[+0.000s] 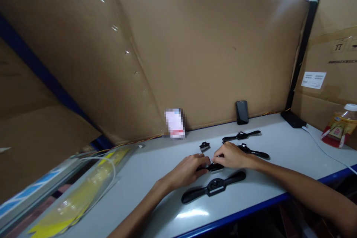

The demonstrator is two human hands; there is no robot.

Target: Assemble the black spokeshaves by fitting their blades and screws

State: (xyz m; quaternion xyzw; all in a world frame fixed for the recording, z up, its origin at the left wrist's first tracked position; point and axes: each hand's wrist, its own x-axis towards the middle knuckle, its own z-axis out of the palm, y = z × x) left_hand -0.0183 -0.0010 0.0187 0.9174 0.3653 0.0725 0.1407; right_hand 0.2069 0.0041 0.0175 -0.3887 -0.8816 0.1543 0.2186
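Observation:
Both hands are at a black spokeshave (216, 168) on the table, its metal blade edge facing me. My left hand (192, 169) is closed round its left handle. The fingers of my right hand (230, 156) are pinched at the top right of its body, hiding the right handle. Nearer to me lies another black spokeshave (216, 186), whose middle opening shows no blade. Just behind my hands rests a small black cap piece with a metal blade (205, 146). Two more spokeshaves lie beyond my right hand: a farther one (241, 135) and a nearer one (255, 151), partly covered by that hand.
A cardboard wall (209, 59) closes off the back. Against it lean a black phone (241, 112) and a blurred pinkish item (175, 124). At right are a bottle (338, 128) and a black power bank (293, 119) with a white cable. Yellow plastic packaging (80, 197) lies left.

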